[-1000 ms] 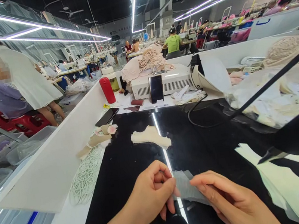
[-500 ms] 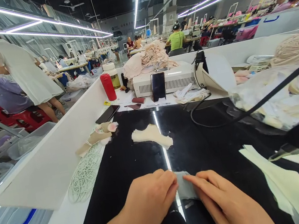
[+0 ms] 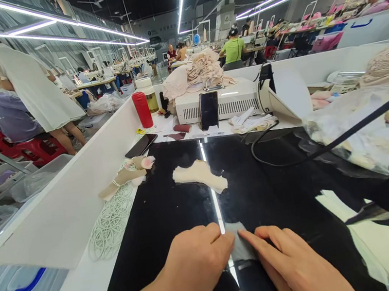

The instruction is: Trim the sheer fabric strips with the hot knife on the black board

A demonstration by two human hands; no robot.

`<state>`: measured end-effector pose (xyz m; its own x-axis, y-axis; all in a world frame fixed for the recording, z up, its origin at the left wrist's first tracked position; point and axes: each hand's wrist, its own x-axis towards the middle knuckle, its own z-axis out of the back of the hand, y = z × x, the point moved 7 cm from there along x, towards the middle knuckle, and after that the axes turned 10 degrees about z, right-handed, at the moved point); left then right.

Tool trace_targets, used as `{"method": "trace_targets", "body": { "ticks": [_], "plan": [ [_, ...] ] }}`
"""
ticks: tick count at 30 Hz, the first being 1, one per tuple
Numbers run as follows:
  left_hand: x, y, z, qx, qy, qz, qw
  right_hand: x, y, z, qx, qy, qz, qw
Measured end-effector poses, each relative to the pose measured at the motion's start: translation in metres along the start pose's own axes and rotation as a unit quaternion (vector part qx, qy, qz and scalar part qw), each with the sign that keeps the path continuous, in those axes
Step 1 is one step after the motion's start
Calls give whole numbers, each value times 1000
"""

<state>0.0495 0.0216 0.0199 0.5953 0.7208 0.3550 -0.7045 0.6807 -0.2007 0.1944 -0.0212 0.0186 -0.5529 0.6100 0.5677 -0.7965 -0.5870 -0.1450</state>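
A small, thin light-grey fabric piece [image 3: 241, 245] lies near the front of the black board [image 3: 178, 227], between my hands. My left hand [image 3: 197, 258] has its thumb and forefinger pinched at the fabric's left edge. At the opposite edge, my right hand [image 3: 294, 260] holds the fabric with its fingertips, forefinger stretched along it. The undersides of both hands are hidden. Farther up the board rests a cream cut fabric piece [image 3: 201, 176], apart from either hand. Pale cut pieces [image 3: 383, 243] lie at the right, beyond my right hand.
A bundle of thin pale cord [image 3: 113, 224] and a black phone [image 3: 141, 145] are on the left. Behind the board stand a red bottle [image 3: 142, 109], an upright phone [image 3: 209, 110] and a white machine [image 3: 234, 96]. A black lamp-like arm [image 3: 354, 126] reaches in from the right.
My left thumb and forefinger have shifted slightly right along the grey fabric. My right hand stays at its edge. The view has moved a little.
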Motion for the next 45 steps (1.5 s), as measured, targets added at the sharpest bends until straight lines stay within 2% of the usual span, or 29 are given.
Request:
{"method": "trace_targets", "body": {
  "ticks": [8,29,39,45],
  "plan": [
    [-2,-2,1,26,-29,-14,999,0,-1,1,10,-4,-1,1000],
    [-3,-5,0,60,-43,-23,997,-3,-2,-8,-2,15,-10,1000],
    [1,-4,-2,61,-4,-8,998,1,-2,-1,-20,3,1,1000],
    [1,-4,-3,54,-4,-8,998,1,-2,-3,-17,9,-1,1000]
  ]
}}
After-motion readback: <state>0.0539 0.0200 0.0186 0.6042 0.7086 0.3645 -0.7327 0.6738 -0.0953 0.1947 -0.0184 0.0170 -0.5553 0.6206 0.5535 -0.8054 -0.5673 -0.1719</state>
